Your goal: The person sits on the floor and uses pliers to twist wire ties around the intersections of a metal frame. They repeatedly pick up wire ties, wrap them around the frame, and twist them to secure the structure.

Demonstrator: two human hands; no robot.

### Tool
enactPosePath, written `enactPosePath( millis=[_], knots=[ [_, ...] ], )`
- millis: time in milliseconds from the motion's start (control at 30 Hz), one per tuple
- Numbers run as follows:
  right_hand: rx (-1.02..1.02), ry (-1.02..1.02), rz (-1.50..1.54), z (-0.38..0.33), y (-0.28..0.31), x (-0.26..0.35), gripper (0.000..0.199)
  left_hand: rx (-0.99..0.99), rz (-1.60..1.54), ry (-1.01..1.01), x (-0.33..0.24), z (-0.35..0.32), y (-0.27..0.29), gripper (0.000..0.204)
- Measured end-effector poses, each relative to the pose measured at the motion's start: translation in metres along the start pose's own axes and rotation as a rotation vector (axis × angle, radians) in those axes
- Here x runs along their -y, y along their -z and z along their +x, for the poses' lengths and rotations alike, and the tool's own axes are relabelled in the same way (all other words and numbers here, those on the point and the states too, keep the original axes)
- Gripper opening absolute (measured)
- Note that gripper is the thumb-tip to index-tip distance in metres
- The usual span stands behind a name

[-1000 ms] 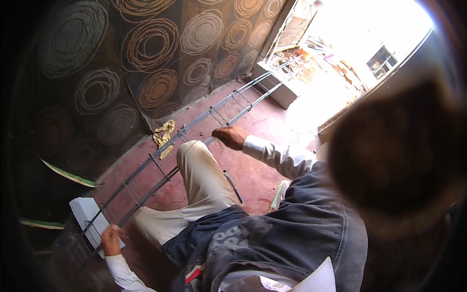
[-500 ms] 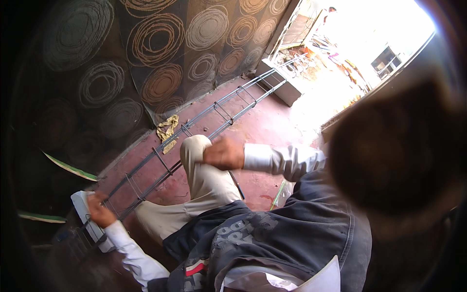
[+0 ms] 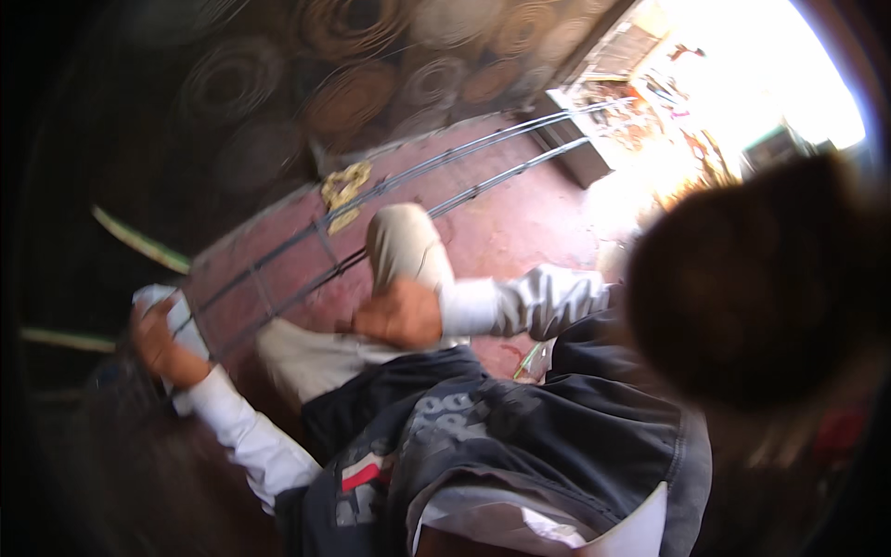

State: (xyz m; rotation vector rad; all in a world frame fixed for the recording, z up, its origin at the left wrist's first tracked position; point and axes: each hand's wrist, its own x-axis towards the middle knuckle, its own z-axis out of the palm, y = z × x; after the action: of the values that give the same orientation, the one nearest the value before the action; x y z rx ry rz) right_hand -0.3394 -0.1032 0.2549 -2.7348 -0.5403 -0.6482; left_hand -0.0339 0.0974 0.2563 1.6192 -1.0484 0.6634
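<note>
Swirl-patterned dark hanging [image 3: 371, 65], red floor [image 3: 520, 223], yellowish scrap [image 3: 345, 190]

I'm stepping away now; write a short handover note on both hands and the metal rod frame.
Left hand: at the near end of the long grey metal rod frame, on a pale blue-white object; the picture is blurred, so the grip cannot be told.
Right hand: on the bent knee of the beige trousers, off the frame, holding nothing visible.
Frame: lies on the red floor towards the bright doorway; a yellow tangle sits beside it.
Done or left: nothing here shows it.
</note>
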Motion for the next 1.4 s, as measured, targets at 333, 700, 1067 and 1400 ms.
enactPosePath(
  millis=[333, 700, 1067, 1400],
  knots=[
    [0.078, -0.301, -0.118, -0.053, -0.051, -0.058, 0.023, 0.398, -1.658, 1.086, -0.054, -0.080, 0.028, 0.045],
    [0.140, -0.210, -0.070, 0.049, -0.022, -0.022, 0.027, 0.560, -0.474, 0.415, -0.085, -0.147, -0.004, 0.034],
    [0.393, -0.480, 0.513, 0.088, -0.083, -0.070, 0.017, 0.380, -1.143, 1.187, -0.032, -0.175, 0.075, 0.026],
    [0.743, 0.035, 0.296, 0.128, -0.147, 0.028, 0.041, -0.471, -1.223, 1.233, 0.039, -0.189, 0.039, 0.028]
  ],
)
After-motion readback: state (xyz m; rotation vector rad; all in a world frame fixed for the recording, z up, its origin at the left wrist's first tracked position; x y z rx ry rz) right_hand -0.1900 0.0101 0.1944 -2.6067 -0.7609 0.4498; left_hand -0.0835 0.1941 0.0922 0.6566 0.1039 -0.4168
